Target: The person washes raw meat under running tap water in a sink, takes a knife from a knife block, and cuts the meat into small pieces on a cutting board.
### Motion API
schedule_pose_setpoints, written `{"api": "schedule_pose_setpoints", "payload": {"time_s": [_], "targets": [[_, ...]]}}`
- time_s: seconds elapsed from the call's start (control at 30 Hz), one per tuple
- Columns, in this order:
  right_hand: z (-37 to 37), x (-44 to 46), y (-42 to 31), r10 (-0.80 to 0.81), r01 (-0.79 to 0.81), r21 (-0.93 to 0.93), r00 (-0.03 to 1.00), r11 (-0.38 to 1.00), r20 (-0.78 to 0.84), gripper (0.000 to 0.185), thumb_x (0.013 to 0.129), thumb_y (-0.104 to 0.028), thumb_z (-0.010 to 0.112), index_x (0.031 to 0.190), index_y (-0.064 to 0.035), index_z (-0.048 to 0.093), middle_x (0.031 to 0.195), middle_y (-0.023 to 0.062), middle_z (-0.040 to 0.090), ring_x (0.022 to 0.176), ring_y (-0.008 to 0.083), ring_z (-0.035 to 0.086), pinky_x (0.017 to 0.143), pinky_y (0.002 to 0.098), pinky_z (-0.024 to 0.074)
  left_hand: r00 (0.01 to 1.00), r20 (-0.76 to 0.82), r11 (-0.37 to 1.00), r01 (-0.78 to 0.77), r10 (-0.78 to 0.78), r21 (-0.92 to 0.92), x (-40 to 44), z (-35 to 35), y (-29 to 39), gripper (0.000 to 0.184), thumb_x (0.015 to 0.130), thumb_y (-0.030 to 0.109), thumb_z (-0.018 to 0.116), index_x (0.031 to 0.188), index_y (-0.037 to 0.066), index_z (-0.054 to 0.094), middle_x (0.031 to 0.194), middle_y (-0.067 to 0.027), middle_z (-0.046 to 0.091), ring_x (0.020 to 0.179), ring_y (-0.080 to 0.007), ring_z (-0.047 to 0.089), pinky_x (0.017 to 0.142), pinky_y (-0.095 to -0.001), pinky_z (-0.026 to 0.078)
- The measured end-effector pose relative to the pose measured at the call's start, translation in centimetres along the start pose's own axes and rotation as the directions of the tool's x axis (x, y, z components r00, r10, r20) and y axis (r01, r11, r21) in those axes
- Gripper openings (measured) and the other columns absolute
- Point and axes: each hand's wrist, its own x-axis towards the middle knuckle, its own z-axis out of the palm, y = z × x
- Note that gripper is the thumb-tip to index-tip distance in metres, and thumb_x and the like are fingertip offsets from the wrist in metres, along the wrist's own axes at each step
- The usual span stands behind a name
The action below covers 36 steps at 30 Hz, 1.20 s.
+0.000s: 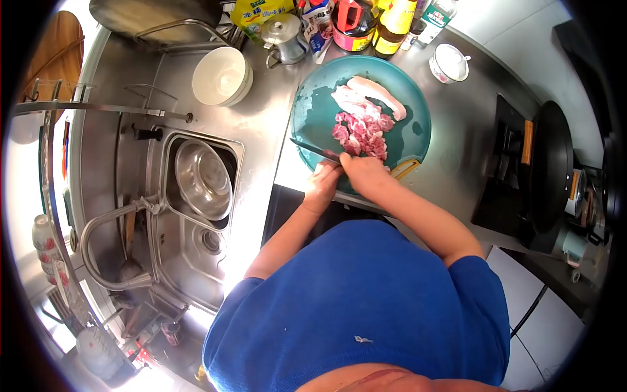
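A round teal cutting board lies on the steel counter. My right hand is closed around a knife at the board's near edge, its dark blade pointing left. Just below the blade, my left hand has its fingers bent and pressed together; what they pinch is hidden. A little reddish meat shows against the blade. Beyond my hands sit a pile of cut raw meat and a long pale strip of fatty meat. A yellow handle is at the board's lower right.
To the left are a white bowl and a sink holding a metal basin. Behind the board stand a metal pot, seasoning bags and bottles. A small white cup and a black wok are on the right.
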Motion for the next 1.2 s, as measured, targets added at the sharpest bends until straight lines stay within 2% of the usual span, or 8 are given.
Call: {"api": "schedule_pose_setpoints", "payload": {"time_s": [0.1, 0.2, 0.33, 0.4, 0.67, 0.8, 1.07, 1.2], "targets": [[0.2, 0.4, 0.0, -0.014, 0.014, 0.01, 1.0, 1.0, 0.001, 0.015, 0.078, -0.003, 0.05, 0.093, -0.0006, 0.046, 0.072, 0.0187, 0.063, 0.071, 0.0352, 0.065, 0.059, 0.044, 0.0511, 1.0, 0.003, 1.0, 0.0, 0.0, -0.018, 0.0, -0.7, -0.1, 0.025, 0.068, -0.004, 0.062, 0.092, 0.003, 0.065, 0.102, -0.0084, 0.062, 0.091, -0.0262, 0.06, 0.075, -0.0332, 0.052], [-1.2, -3.6, 1.6, 0.104, -0.096, -0.066, 0.985, 0.993, 0.137, 0.013, 0.078, -0.002, 0.05, 0.09, -0.0012, 0.045, 0.071, 0.0187, 0.063, 0.07, 0.0351, 0.065, 0.059, 0.0444, 0.0506, 0.997, -0.058, 0.998, -0.053, 0.051, -0.027, 0.3, -0.9, 0.0, 0.025, 0.068, -0.004, 0.061, 0.091, 0.002, 0.065, 0.101, -0.0091, 0.062, 0.091, -0.0266, 0.06, 0.075, -0.0336, 0.052], [-3.0, -7.7, 2.1, 0.147, -0.142, -0.053, 0.982, 0.988, 0.115, 0.013, 0.077, -0.002, 0.05, 0.089, -0.0014, 0.044, 0.07, 0.0198, 0.063, 0.07, 0.0354, 0.065, 0.06, 0.0448, 0.0503, 0.997, -0.052, 0.998, -0.058, 0.057, -0.006, 0.3, -1.1, -0.2, 0.024, 0.067, -0.004, 0.064, 0.09, 0.003, 0.064, 0.099, -0.0087, 0.063, 0.09, -0.0257, 0.061, 0.075, -0.0333, 0.052], [-3.7, -7.9, 1.9, 0.158, -0.136, -0.103, 0.956, 0.985, 0.248, 0.013, 0.077, -0.002, 0.05, 0.089, -0.0012, 0.045, 0.07, 0.0211, 0.063, 0.07, 0.0354, 0.065, 0.06, 0.0446, 0.0504, 0.998, -0.031, 0.998, -0.057, 0.057, -0.003, 0.5, -0.9, -0.3, 0.026, 0.066, -0.004, 0.067, 0.091, 0.003, 0.065, 0.098, -0.0082, 0.063, 0.088, -0.0257, 0.061, 0.075, -0.0328, 0.051], [0.8, 1.5, 0.0, 0.038, -0.042, 0.088, 0.998, 0.995, 0.05, 0.014, 0.078, -0.003, 0.049, 0.091, -0.0009, 0.046, 0.071, 0.0218, 0.063, 0.07, 0.0379, 0.064, 0.062, 0.047, 0.0503, 0.999, -0.01, 0.997, -0.054, 0.053, -0.051, 0.0, -0.8, -0.7, 0.024, 0.067, -0.004, 0.066, 0.09, 0.003, 0.063, 0.098, -0.0092, 0.062, 0.087, -0.0263, 0.061, 0.074, -0.0339, 0.051], [-0.1, -3.2, 1.8, 0.084, -0.088, 0.042, 0.992, 0.995, 0.093, 0.013, 0.079, -0.003, 0.049, 0.092, -0.0017, 0.045, 0.07, 0.0205, 0.063, 0.069, 0.0374, 0.064, 0.061, 0.0461, 0.0503, 0.989, -0.117, 0.996, -0.092, 0.089, -0.019, 0.2, -1.0, -0.1, 0.027, 0.066, -0.004, 0.07, 0.091, 0.002, 0.063, 0.098, -0.0102, 0.062, 0.088, -0.026, 0.061, 0.073, -0.0341, 0.05], [-2.4, -8.2, 1.4, 0.168, -0.148, -0.101, 0.957, 0.984, 0.236, 0.014, 0.078, -0.004, 0.05, 0.091, -0.0023, 0.044, 0.068, 0.0191, 0.063, 0.066, 0.0356, 0.065, 0.058, 0.045, 0.0503, 0.995, -0.077, 0.998, -0.062, 0.062, 0.005, -0.5, -0.6, -0.2, 0.025, 0.068, -0.003, 0.064, 0.091, 0.003, 0.063, 0.101, -0.0081, 0.062, 0.09, -0.0248, 0.06, 0.075, -0.0334, 0.051], [-0.9, -3.3, 0.3, 0.089, -0.093, 0.034, 0.99, 0.995, 0.106, 0.015, 0.078, -0.003, 0.049, 0.093, -0.001, 0.045, 0.07, 0.0202, 0.063, 0.068, 0.0359, 0.065, 0.059, 0.0452, 0.0506, 0.997, -0.078, 0.999, 0.008, -0.01, -0.031, -0.9, -0.1, -0.6, 0.023, 0.067, -0.002, 0.062, 0.09, 0.004, 0.064, 0.1, -0.0076, 0.062, 0.09, -0.0248, 0.06, 0.076, -0.0325, 0.051]]}}
